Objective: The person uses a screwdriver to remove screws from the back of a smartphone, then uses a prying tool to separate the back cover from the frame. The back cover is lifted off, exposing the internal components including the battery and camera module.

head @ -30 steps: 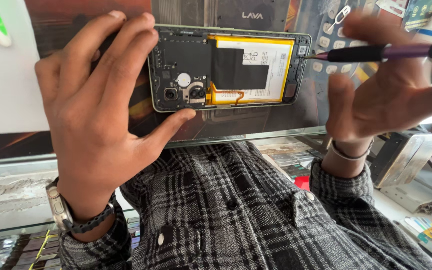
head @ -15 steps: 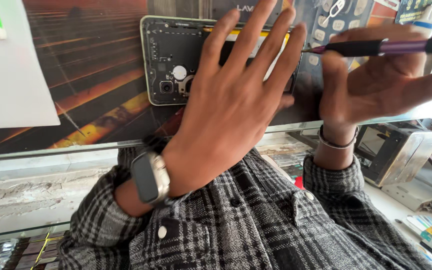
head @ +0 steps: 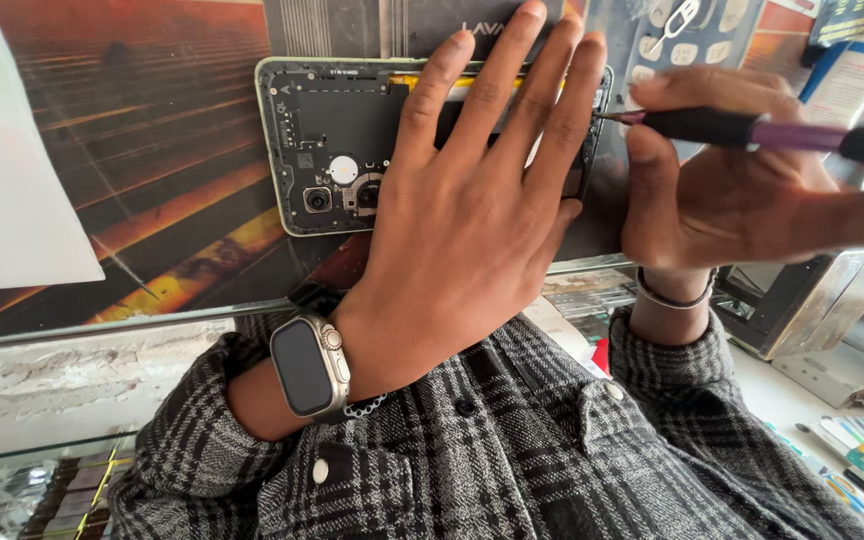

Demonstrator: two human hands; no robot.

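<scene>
We press our left hand (head: pixel 472 220) flat, fingers spread, on the opened phone (head: pixel 352 140) lying on the table (head: pixel 152 150). Our right hand (head: pixel 742 190) has its grip closed on a screwdriver (head: pixel 752 130), tip at the phone's right edge. Seating that tip squarely looks like the next need.

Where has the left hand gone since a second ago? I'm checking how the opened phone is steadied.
Yes: the left hand moved right along the opened back-less phone, from gripping its camera end to lying flat over its yellow battery end.
</scene>
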